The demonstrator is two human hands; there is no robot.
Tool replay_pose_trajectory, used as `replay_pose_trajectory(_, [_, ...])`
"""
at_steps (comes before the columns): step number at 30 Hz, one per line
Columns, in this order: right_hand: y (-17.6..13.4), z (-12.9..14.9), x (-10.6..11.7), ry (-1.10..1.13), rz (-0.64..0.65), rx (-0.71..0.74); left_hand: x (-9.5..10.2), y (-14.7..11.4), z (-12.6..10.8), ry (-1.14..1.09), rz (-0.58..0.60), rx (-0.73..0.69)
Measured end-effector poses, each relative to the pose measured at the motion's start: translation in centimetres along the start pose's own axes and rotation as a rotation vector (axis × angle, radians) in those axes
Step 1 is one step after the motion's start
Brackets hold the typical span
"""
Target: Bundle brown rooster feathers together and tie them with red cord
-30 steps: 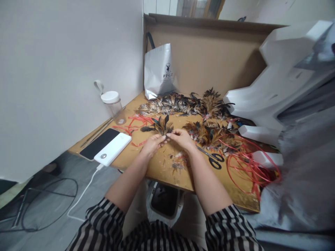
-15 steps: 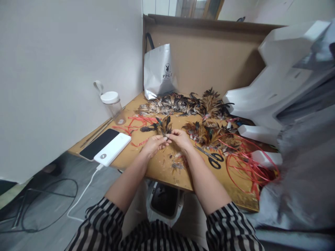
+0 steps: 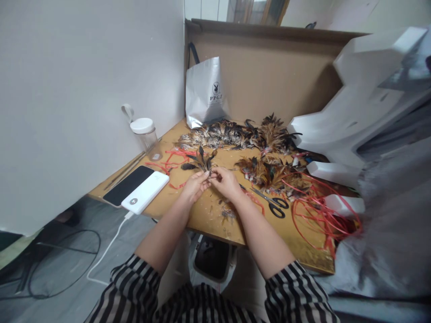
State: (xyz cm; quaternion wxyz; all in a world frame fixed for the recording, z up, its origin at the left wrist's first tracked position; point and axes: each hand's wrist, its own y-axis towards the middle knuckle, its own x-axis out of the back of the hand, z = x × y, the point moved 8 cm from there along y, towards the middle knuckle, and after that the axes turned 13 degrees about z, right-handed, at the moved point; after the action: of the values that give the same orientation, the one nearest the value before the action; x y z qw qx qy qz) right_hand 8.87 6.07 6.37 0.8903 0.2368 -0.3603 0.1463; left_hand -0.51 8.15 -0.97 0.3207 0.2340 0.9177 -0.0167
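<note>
A small bunch of brown and black feathers [image 3: 202, 159] stands fanned out above my fingertips. My left hand [image 3: 194, 185] pinches its base between thumb and fingers. Close beside it, my right hand [image 3: 226, 181] is closed, its fingertips meeting at the same base; whether it grips the quills or something thin there is too small to tell. Red plastic strips [image 3: 175, 157] lie just behind my left hand. Scissors [image 3: 272, 202] with black handles rest to the right of my right forearm, beside a loose feather pile [image 3: 269, 172].
A long feather heap [image 3: 229, 133] lies along the back, before a silver bag [image 3: 204, 94]. Left are a lidded jar [image 3: 144, 134], a phone [image 3: 126, 186] and a white power bank [image 3: 144, 193]. Tangled red ribbon [image 3: 313, 215] and white foam [image 3: 336, 112] are at right.
Both hands have shifted slightly left with the feather bunch, which now fans out wider. A red strip beside my right wrist has come into view.
</note>
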Motion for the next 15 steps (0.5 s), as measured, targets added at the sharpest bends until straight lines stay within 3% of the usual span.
replay_pose_trajectory(6, [-0.24,0.87,0.20,-0.277,0.000,-0.041,-0.44,-0.04,0.03,-0.018,0.009,-0.003])
replay_pose_trajectory(15, [-0.40,1.00,0.45,-0.373,-0.021,-0.053,-0.54,-0.12,0.30,-0.038,0.026,0.031])
